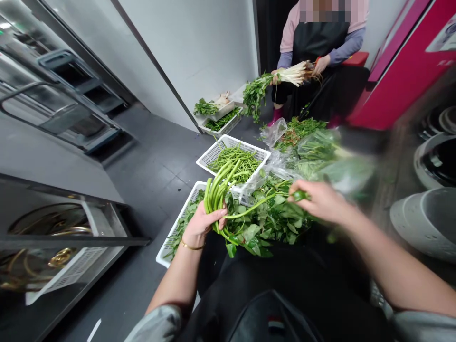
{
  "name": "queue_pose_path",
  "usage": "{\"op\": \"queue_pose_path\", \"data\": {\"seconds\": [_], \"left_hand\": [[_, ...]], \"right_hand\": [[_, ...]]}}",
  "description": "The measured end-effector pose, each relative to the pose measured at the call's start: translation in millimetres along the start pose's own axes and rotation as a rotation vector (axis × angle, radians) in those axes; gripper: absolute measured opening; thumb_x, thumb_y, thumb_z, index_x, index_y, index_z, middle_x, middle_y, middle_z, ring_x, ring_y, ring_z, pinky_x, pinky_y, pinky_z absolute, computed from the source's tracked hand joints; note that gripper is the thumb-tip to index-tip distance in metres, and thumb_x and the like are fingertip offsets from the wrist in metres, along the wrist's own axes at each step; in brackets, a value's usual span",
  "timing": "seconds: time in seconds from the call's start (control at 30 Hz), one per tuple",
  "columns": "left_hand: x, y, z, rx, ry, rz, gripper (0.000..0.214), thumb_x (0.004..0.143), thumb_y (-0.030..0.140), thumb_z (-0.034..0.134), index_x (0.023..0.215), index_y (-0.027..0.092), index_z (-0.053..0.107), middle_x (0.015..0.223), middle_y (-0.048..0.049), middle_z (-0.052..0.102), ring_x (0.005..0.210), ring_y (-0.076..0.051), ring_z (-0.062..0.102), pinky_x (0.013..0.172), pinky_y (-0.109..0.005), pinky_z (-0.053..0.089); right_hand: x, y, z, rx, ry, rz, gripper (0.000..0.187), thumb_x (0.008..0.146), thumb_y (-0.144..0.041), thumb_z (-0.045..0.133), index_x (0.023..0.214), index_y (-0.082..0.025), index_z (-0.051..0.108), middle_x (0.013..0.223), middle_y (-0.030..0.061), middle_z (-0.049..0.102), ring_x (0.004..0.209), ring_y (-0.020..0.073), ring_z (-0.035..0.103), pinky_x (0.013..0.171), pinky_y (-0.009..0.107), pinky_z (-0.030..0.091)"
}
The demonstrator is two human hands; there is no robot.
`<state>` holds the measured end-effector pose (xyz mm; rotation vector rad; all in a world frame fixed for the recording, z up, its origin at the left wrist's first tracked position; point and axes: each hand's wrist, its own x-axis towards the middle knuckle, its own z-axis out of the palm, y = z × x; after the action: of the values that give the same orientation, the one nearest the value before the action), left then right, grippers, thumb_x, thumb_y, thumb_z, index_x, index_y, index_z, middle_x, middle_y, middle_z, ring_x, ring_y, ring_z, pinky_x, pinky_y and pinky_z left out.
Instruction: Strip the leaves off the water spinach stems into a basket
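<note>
My left hand (202,224) is closed round a bunch of green leafy stems (218,190), cut ends pointing up, leaves hanging toward my lap. My right hand (318,200) pinches one single green stem (256,207) that runs left toward the bunch. Under both hands lies a heap of leafy greens (274,223). Below my left hand stands a white basket (167,247) with picked leaves.
A second white basket (217,149) holds thin green stems. Plastic bags of greens (313,152) lie to the right. Across from me sits a person in an apron holding a bunch of white-stemmed greens (285,76). More baskets (221,118) stand by the wall. Grey tubs (423,223) stand right.
</note>
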<state>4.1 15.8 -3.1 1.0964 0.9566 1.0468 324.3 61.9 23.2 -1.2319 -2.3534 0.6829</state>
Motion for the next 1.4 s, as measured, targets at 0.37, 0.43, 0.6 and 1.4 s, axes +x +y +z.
{"op": "queue_pose_path", "data": {"seconds": [0.37,0.43,0.6,1.4], "left_hand": [[-1,-1,7.9,-0.197,0.112,0.088,0.020,0.069,0.025,0.070,0.075,0.015,0.054,0.045,0.0040,0.050,0.034,-0.008,0.043,0.041,-0.023,0.038],[4,-6,13.3,-0.236,0.069,0.074,0.020,0.070,0.025,0.070,0.074,0.015,0.053,0.044,0.0046,0.049,0.033,-0.008,0.041,0.041,-0.023,0.037],[9,-15,24.6,-0.251,0.036,0.077,0.017,0.072,0.023,0.067,0.075,0.015,0.053,0.047,0.0033,0.051,0.035,-0.008,0.043,0.043,-0.024,0.037],[12,-27,17.8,-0.234,0.244,-0.038,0.020,0.070,0.025,0.070,0.072,0.014,0.054,0.046,0.0025,0.054,0.037,-0.009,0.047,0.041,-0.022,0.039]], "right_hand": [[3,-19,27,0.192,0.190,-0.038,0.030,0.083,-0.027,0.055,0.110,-0.022,0.067,0.108,0.0050,0.070,0.096,0.0216,0.066,0.088,0.037,0.052],[8,-27,35,0.282,0.173,0.012,0.038,0.081,-0.029,0.058,0.119,-0.022,0.063,0.116,0.0053,0.066,0.102,0.0221,0.064,0.091,0.037,0.051],[41,-44,61,0.530,0.165,0.026,0.034,0.077,-0.029,0.062,0.110,-0.021,0.066,0.113,0.0050,0.068,0.103,0.0213,0.063,0.095,0.037,0.047],[56,-30,70,0.618,-0.118,0.037,0.025,0.075,-0.038,0.061,0.075,-0.016,0.073,0.080,0.0049,0.073,0.080,0.0210,0.065,0.081,0.034,0.049]]}}
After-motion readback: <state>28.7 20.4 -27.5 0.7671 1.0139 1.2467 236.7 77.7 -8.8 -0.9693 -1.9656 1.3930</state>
